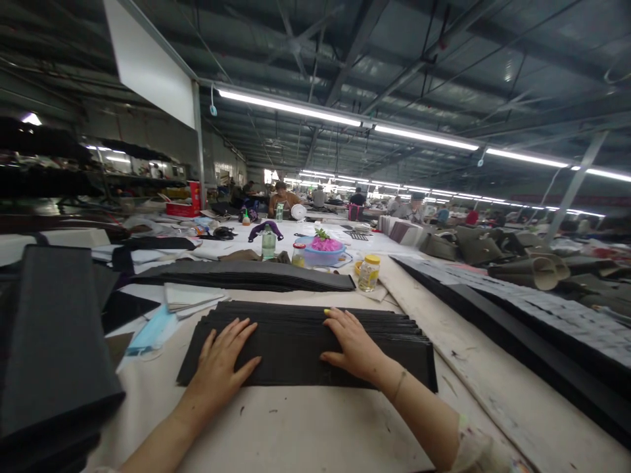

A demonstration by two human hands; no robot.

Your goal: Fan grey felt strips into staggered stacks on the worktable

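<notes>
A fanned stack of black fabric panels (290,355) lies across the pale tabletop in front of me. My left hand (224,355) rests on its left part, fingers stretched out and thumb spread to the right. On the right part lies my right hand (352,345), palm down, with its fingers apart and something yellow at one fingertip. Neither hand is wrapped round anything. Just behind the stack is a longer pile of dark grey and black strips (246,274).
Left of the stack lie a blue face mask (148,332) and a tall dark pile of panels (54,341). Behind stand a yellow-lidded jar (369,272), a glass bottle (269,243) and a blue basin (308,253). Long layered fabric (532,328) runs along the right. People work farther back.
</notes>
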